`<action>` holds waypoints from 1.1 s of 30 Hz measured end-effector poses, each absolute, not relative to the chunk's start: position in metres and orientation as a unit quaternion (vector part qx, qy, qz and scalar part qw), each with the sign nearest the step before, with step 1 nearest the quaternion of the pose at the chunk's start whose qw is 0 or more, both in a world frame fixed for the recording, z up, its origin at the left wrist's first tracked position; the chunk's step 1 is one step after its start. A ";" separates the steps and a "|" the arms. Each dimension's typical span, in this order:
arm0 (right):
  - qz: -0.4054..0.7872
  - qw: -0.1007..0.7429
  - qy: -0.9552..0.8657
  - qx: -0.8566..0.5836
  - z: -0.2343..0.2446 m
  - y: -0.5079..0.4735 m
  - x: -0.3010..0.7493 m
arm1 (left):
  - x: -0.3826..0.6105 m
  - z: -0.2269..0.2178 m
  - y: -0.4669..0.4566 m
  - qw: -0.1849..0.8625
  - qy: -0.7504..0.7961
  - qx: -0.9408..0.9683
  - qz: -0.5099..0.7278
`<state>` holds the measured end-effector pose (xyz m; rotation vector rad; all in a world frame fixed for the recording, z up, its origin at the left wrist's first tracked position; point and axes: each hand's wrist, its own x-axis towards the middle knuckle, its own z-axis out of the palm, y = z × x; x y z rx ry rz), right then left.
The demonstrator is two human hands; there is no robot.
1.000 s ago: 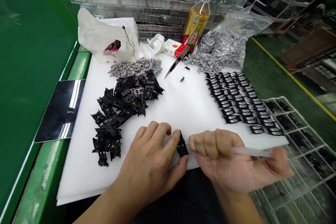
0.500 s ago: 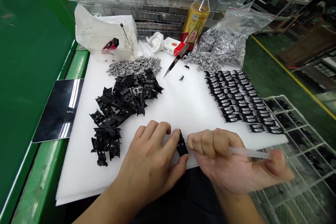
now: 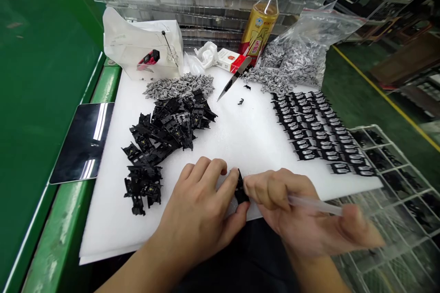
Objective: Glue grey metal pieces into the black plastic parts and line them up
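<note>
My left hand is closed, pinching a small black plastic part between thumb and fingertips near the board's front edge. My right hand is wrapped around a slim translucent white tool that looks like a syringe plunger; its thumb presses on the outer end. The tool's tip is hidden by the right fingers, which lie right against the black part. Left of my hands is a pile of black plastic parts. To the right stand rows of black parts with grey pieces on them.
A white foam board carries everything. Small grey pieces are heaped behind the pile. Tweezers, a cigarette box, a drink bottle and a bag of grey pieces lie farther back. A tablet rests left.
My right hand has moved left, closing the small gap to the black part. My left hand keeps its pinch. The whole view has shifted slightly.
</note>
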<state>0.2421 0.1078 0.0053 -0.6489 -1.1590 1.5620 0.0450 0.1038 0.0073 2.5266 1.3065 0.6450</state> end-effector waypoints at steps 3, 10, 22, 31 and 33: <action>0.670 0.544 -0.438 -0.251 0.009 0.112 0.241 | 0.045 0.008 0.104 0.116 0.447 0.859 0.222; 0.714 0.555 -0.358 -0.232 0.009 0.120 0.237 | 0.045 0.007 0.103 0.120 0.451 0.858 0.213; 0.708 0.547 -0.380 -0.235 0.006 0.119 0.237 | 0.045 0.008 0.102 0.119 0.453 0.859 0.208; 0.700 0.551 -0.393 -0.229 0.006 0.119 0.235 | 0.047 0.007 0.104 0.117 0.449 0.861 0.210; 0.701 0.548 -0.397 -0.227 0.005 0.119 0.236 | 0.047 0.007 0.104 0.115 0.449 0.861 0.209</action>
